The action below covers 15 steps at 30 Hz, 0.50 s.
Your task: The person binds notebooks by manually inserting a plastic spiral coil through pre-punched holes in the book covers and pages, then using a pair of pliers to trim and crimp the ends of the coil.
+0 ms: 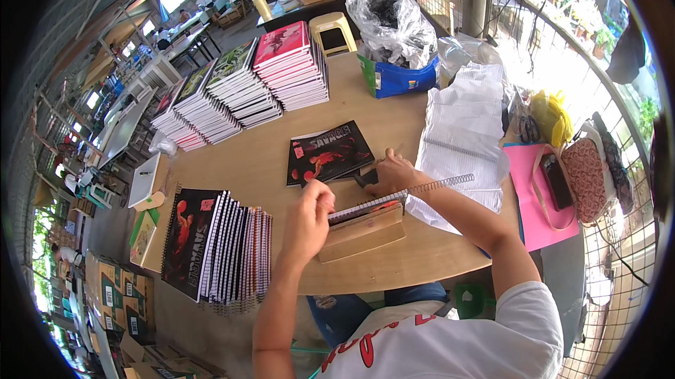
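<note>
A notebook stands spine-up in a brown cardboard holder [362,240] in front of me. Its wire spiral [443,183] runs along the top edge and sticks out past the right end. My left hand [311,210] is closed at the spine's left end; whatever its fingers pinch is hidden. Beyond the spine, my right hand [391,174] is low over the table, its fingers curled round a dark-handled tool [367,178], mostly covered by the hand. Just past both hands lie dark-covered notebooks [330,150] with a red figure on the top cover.
A row of spiral notebooks [204,238] stands at the near left. Tall notebook stacks [295,62] line the far left. White crumpled sheets [460,140], a blue-green bag [401,78] and a pink folder [524,175] with a phone [557,182] are on the right.
</note>
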Available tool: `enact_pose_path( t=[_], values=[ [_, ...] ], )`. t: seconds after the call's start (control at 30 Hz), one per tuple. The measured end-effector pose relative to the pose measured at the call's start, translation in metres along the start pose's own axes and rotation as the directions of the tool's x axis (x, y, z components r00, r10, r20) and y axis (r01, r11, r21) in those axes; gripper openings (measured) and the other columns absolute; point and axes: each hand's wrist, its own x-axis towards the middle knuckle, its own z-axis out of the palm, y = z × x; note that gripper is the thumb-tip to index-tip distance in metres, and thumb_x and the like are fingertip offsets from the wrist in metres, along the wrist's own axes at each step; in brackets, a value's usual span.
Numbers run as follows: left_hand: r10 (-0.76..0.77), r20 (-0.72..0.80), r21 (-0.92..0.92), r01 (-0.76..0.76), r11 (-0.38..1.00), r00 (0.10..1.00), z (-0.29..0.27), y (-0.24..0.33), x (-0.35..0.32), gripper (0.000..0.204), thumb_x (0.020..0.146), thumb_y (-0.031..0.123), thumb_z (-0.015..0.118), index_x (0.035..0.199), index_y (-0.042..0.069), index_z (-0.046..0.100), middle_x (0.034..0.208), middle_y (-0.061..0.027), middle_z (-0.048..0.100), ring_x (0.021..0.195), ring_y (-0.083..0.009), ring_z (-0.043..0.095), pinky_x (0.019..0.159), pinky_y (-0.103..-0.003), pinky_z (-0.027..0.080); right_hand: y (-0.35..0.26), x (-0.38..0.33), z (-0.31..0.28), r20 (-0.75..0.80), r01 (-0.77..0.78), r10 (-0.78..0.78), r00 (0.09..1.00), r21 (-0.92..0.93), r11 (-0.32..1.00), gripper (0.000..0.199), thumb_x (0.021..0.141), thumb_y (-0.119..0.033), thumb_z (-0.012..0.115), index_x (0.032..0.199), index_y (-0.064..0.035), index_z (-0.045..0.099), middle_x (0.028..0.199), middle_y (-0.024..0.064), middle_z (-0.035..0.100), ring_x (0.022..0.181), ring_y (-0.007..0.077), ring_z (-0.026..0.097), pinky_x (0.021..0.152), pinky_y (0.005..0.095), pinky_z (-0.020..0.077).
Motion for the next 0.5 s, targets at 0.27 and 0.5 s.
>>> enact_pose_path(
  t=[0.27,0.5],
  values=[
    [0.242,0.173,0.382,-0.291,0.877,0.955,-0.009,0.028,-0.007,0.041,0.079,0.027,0.085,0.110,0.008,0.068,0.113,-0.0071,0.067,0.101,-0.0259,0.066,0.087,-0.042,0.052,0.033,-0.009,-0.002,-0.204,0.254,-0.213,0.955,0.200,0.946,0.073,0.079,-0.059,0.069,0.130,-0.0055,0.068,0.130,0.0307,0.056,0.121,0.0428,0.057,0.103,0.0482,0.0480],
    [0.298,-0.229,0.502,-0.150,0.852,0.927,0.019,-0.009,-0.038,0.026,0.075,0.028,0.086,0.089,0.014,0.068,0.089,-0.0013,0.063,0.088,-0.0251,0.057,0.082,-0.040,0.041,0.015,-0.037,-0.078,-0.091,0.407,-0.735,0.672,0.874,0.264,0.077,0.084,-0.052,0.067,0.129,0.0098,0.062,0.127,0.0194,0.066,0.121,0.0281,0.058,0.108,0.0365,0.0390]
  ],
)
